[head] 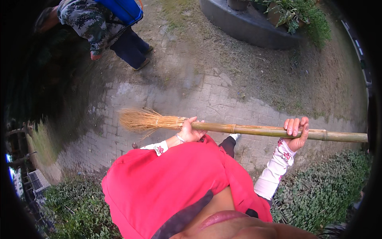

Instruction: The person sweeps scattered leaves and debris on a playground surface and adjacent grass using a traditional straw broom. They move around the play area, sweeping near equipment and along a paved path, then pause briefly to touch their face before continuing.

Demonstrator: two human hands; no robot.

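Note:
A broom with a thick bamboo handle (259, 129) lies almost level across the front of my body, held off the ground. Its brush of tan twigs (140, 120) points left and is bound with thin ties. Where the brush meets the handle, my left hand (191, 131) holds it from below, palm turned up, thumb along the near side of the binding. Farther along the bamboo, my right hand (297, 133) wraps its fingers over the handle. The handle's far end reaches the right rim of the view.
Underfoot is a worn paved path (185, 104). At the upper left walks a person in a camouflage jacket (89, 24) with a blue backpack tank (125, 10). A curved concrete planter (247, 28) with potted plants stands ahead right. Low shrubs (322, 188) border the near side.

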